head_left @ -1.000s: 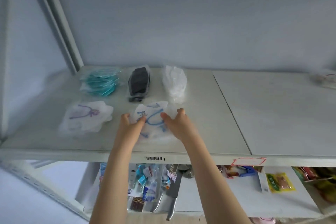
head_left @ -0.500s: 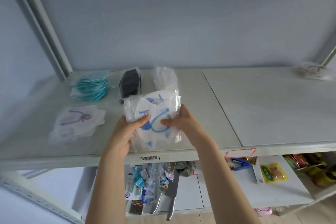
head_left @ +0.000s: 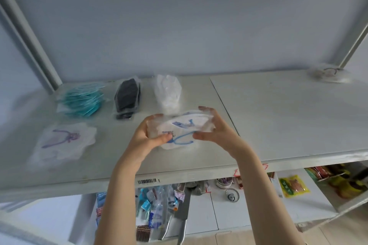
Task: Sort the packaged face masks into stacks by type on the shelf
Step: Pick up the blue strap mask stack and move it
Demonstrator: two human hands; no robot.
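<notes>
Between my hands: blue-print mask pkt [head_left: 180,131], lifted just off shelf [head_left: 278,121].
Grip: left hand [head_left: 148,135] + right hand [head_left: 214,128] both pinching pkt ends.
Done, I judge: teal stack [head_left: 81,99], black stack [head_left: 127,98], clear-white stack [head_left: 168,90] beyond grip; purple-print stack [head_left: 63,141] to its left.
Left: this pkt; stray pkt [head_left: 328,73] far right-back.
Wrappers: sealed clear plastic, one mask each as far as I can tell.

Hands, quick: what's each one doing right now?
Left hand: closed on the blue-print mask packet.
Right hand: closed on the same packet.
</notes>
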